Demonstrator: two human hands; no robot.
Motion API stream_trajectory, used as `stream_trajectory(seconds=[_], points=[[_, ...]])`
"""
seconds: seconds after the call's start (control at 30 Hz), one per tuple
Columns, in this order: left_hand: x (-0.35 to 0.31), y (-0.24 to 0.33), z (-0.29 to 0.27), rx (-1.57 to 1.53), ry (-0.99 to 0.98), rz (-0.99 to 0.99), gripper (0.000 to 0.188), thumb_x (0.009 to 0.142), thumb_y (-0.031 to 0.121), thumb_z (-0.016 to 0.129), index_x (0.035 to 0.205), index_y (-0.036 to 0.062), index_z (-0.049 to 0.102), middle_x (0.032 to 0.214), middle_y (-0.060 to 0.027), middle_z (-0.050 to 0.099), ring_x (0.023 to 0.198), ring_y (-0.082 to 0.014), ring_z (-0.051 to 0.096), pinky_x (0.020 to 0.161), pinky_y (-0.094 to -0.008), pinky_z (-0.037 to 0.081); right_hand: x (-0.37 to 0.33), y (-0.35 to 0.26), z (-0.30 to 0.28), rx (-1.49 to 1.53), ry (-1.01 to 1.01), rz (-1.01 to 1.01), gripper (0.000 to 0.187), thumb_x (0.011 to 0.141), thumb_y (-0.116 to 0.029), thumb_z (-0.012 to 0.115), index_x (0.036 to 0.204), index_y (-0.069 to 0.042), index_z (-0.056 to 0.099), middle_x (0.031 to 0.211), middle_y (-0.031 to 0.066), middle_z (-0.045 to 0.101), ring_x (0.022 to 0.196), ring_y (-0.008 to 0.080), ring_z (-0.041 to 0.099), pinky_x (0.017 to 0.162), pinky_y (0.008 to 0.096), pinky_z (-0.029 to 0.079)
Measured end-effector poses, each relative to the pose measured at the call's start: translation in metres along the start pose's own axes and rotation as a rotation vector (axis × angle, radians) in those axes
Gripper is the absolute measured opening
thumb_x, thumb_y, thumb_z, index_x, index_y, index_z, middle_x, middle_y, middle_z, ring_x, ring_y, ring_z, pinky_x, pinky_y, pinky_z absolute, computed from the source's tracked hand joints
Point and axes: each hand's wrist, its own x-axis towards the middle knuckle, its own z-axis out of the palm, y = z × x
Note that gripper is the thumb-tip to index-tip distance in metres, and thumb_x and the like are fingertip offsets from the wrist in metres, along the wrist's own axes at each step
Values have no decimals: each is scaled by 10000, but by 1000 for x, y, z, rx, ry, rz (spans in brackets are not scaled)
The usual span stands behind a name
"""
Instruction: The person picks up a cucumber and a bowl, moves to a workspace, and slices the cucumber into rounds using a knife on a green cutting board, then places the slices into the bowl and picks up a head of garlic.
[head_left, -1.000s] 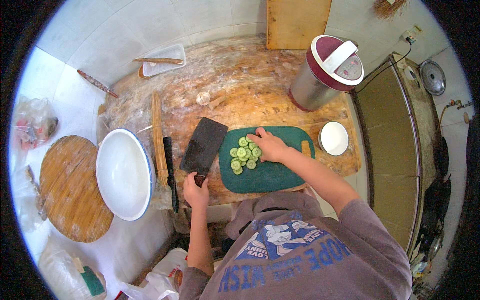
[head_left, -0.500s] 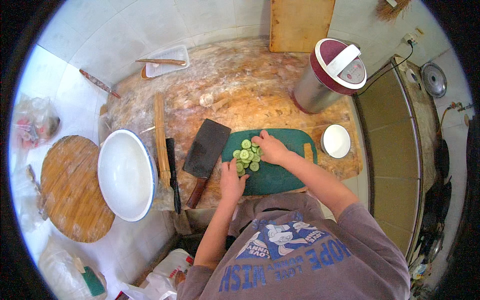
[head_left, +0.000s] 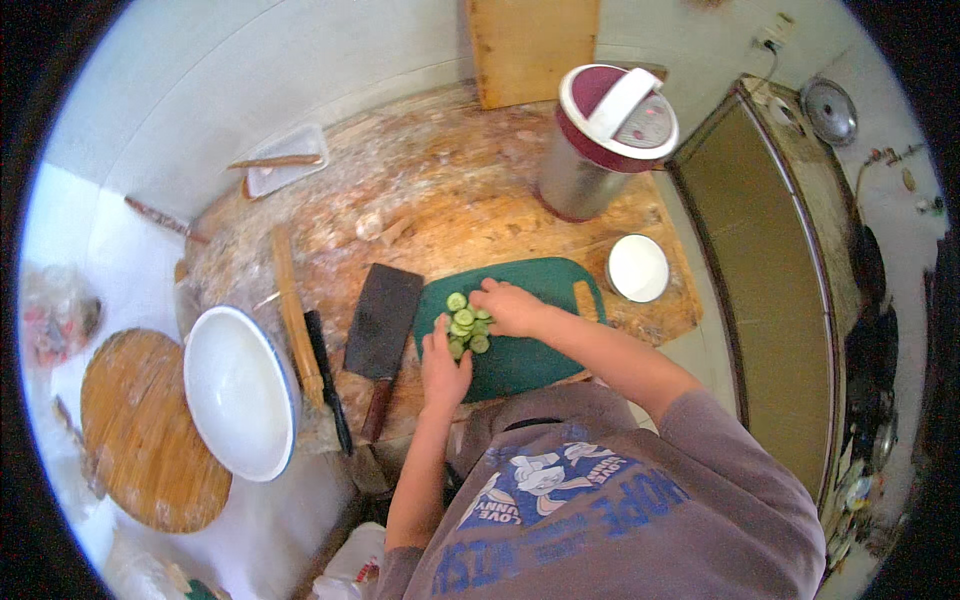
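Note:
A small pile of green cucumber slices [head_left: 463,322] lies on the left part of a dark green cutting board [head_left: 535,370]. My left hand [head_left: 445,372] presses on the pile's near left side, its fingers and thumb bent around the edge. From the far right, my right hand [head_left: 512,308] closes its curled fingers against the slices, and its fingertips partly hide them. Left of the board rests a cleaver [head_left: 384,320] with a wooden handle, untouched.
A black-handled knife [head_left: 328,385] and a bundle of wooden sticks [head_left: 294,310] lie left of the cleaver. Farther left are a white basin [head_left: 235,395] and a round wooden board [head_left: 140,430]. A white bowl [head_left: 638,268] and a tall maroon-and-steel appliance [head_left: 585,180] stand to the right.
The view has turned, so the table appears shifted left and tilted. My hands have drawn slightly closer together around the cucumber slices, and the pile looks narrower.

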Motion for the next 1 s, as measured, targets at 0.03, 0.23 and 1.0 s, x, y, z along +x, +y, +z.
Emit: stream_trajectory(seconds=[0.03,0.23,1.0], points=[[0,-4,2,-23,19,21,685,708,18,625,1320,101,329,1088,-204,441,990,-376,477,836,-412,428,3,3,8,-15,25,-13,400,648,-161,684,994,-63,510,986,201,498,862,382,551,746,451,472],[2,5,-3,6,-77,-11,595,766,-11,514,1322,74,322,1136,-232,435,1015,-407,471,870,-432,404,6,3,2,53,99,118,270,703,-102,563,953,1,565,913,226,574,863,377,582,744,446,484],[19,-17,-6,-118,-70,-190,494,758,2,531,1237,-21,412,1184,-245,482,1101,-381,461,946,-401,362,-196,147,-66,99,966,826,314,743,-200,668,979,1,613,969,204,617,873,305,609,746,379,483]])
